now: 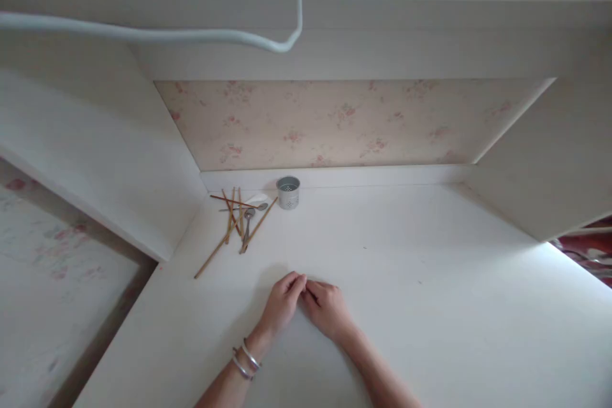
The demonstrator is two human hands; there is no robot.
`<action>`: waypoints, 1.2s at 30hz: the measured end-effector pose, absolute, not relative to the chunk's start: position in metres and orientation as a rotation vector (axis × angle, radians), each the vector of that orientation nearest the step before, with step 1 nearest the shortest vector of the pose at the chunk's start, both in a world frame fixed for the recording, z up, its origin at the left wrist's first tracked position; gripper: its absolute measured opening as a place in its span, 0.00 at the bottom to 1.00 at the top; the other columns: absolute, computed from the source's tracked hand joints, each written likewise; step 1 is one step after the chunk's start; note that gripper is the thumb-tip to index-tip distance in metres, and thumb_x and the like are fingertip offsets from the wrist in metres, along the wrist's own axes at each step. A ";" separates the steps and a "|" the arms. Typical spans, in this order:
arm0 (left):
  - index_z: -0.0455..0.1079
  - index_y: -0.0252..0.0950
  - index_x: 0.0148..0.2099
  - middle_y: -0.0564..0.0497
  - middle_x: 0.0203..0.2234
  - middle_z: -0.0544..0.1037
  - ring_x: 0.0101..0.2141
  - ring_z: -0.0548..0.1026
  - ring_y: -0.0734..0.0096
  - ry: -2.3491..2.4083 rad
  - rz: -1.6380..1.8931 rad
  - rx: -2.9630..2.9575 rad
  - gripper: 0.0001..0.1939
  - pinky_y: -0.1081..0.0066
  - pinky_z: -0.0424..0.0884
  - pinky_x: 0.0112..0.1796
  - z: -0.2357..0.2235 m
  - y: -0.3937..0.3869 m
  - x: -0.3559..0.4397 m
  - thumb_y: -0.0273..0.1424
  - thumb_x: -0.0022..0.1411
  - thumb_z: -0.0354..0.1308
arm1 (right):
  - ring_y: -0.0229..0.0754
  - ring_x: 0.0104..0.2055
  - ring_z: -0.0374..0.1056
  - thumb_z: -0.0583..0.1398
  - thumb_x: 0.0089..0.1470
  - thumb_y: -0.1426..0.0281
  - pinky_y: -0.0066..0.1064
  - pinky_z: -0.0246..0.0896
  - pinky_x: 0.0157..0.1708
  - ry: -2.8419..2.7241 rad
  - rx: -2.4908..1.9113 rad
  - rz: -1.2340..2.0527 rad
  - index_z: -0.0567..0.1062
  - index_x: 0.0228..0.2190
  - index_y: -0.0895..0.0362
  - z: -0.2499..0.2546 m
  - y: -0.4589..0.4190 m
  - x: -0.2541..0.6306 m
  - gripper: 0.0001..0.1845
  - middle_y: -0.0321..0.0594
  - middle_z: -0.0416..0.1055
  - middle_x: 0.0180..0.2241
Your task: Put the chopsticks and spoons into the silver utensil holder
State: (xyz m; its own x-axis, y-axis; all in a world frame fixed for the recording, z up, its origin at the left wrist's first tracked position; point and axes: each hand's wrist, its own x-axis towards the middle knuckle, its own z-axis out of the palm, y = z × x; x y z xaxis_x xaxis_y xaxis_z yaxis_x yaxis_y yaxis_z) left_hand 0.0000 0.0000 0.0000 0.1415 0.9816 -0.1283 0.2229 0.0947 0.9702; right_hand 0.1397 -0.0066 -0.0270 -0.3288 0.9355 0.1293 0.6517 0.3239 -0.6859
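Observation:
My left hand (283, 301) and my right hand (327, 307) rest side by side on the white desk (430, 306), fingertips touching each other, fingers curled down. Nothing shows in either hand. My left wrist wears silver bangles (245, 359). Beyond the hands, at the back left of the desk, lie several wooden chopsticks (233, 223) scattered with two metal spoons (247, 222) among them. A small perforated metal cup (288, 192) stands upright just right of that pile, against the back ledge.
Floral wallpaper (335, 124) backs the desk alcove, with white side panels left and right. A white cable (157, 33) hangs across the top. A floral surface (43, 268) lies lower left.

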 end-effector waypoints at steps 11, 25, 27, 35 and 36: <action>0.64 0.38 0.27 0.59 0.17 0.60 0.21 0.60 0.72 1.567 0.866 1.408 0.22 0.73 0.56 0.25 0.004 -0.009 -0.044 0.50 0.62 0.48 | 0.44 0.41 0.76 0.51 0.65 0.68 0.30 0.65 0.41 -2.021 -1.365 0.801 0.78 0.43 0.52 -0.019 -0.009 0.142 0.16 0.41 0.80 0.40; 0.70 0.32 0.49 0.39 0.44 0.76 0.45 0.74 0.51 2.335 0.543 2.180 0.21 0.57 0.68 0.48 -0.007 0.031 -0.203 0.41 0.64 0.47 | 0.45 0.40 0.77 0.51 0.64 0.67 0.32 0.68 0.42 -2.016 -1.390 0.768 0.79 0.42 0.52 -0.027 -0.002 0.139 0.16 0.42 0.81 0.39; 0.71 0.32 0.51 0.39 0.44 0.77 0.44 0.74 0.50 2.403 0.365 2.272 0.21 0.56 0.68 0.47 -0.012 0.042 -0.210 0.38 0.65 0.45 | 0.45 0.40 0.77 0.51 0.64 0.68 0.32 0.67 0.43 -2.010 -1.387 0.766 0.79 0.42 0.52 -0.027 -0.002 0.139 0.16 0.41 0.81 0.39; 0.73 0.34 0.49 0.43 0.42 0.78 0.42 0.75 0.56 2.327 0.254 2.339 0.20 0.62 0.69 0.46 -0.011 0.080 -0.226 0.33 0.66 0.42 | 0.45 0.40 0.77 0.52 0.63 0.68 0.32 0.67 0.41 -1.986 -1.399 0.773 0.79 0.42 0.51 -0.029 -0.001 0.138 0.16 0.41 0.81 0.40; 0.73 0.35 0.49 0.43 0.42 0.78 0.42 0.75 0.56 2.331 0.243 2.333 0.20 0.62 0.69 0.45 -0.009 0.085 -0.226 0.33 0.67 0.41 | 0.45 0.41 0.77 0.52 0.63 0.68 0.32 0.67 0.41 -1.988 -1.401 0.774 0.79 0.42 0.51 -0.028 -0.001 0.138 0.16 0.41 0.81 0.40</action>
